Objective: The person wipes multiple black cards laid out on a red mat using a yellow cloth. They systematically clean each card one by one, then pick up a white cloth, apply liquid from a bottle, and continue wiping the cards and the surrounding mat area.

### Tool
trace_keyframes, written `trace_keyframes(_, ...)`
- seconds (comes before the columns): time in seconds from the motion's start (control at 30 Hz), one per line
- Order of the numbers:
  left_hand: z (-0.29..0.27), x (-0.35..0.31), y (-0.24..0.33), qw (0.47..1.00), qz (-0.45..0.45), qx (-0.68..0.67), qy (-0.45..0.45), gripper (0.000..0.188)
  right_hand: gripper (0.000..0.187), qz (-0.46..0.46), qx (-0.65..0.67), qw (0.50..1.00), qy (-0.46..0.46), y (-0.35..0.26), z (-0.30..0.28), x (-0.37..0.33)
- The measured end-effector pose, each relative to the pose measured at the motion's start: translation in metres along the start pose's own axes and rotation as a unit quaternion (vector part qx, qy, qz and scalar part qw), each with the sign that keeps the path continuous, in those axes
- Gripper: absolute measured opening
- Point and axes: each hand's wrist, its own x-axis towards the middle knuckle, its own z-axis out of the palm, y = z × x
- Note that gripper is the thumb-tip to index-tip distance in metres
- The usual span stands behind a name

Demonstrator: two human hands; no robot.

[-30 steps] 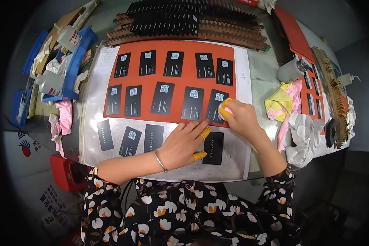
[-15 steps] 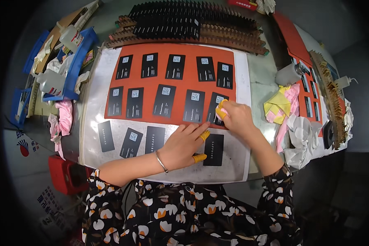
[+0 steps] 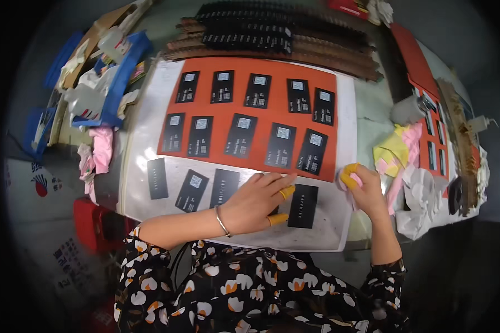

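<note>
A black card (image 3: 304,206) lies on the white sheet (image 3: 144,111) just below the middle of the frame. The left hand (image 3: 255,202) rests flat and spread beside it, yellow caps on its fingertips (image 3: 286,192) touching the card's left edge, gripping nothing. To the right, the right hand (image 3: 364,186) is curled around a pink cloth (image 3: 350,186), just off the lower right corner of the orange sheet (image 3: 241,108), which carries two rows of black cards. Further left on the white sheet lie three more black cards (image 3: 191,190).
</note>
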Motion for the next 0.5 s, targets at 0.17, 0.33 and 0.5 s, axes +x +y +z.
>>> trace_keyframes(0.17,-0.019,-0.038,-0.004,0.997,-0.054,-0.021,0.050,0.051,0.015,0.113,0.286,0.948,0.083,0.012,0.013,-0.002)
trace_keyframes(0.33,-0.057,-0.096,-0.033,0.965,-0.193,0.059,0.166,0.057,0.018,0.113,0.401,0.900,0.129,0.013,0.035,-0.004)
trace_keyframes(0.5,-0.080,-0.137,-0.087,0.894,-0.320,0.164,0.265,0.057,0.017,0.136,0.437,0.875,0.158,0.005,0.043,0.000)
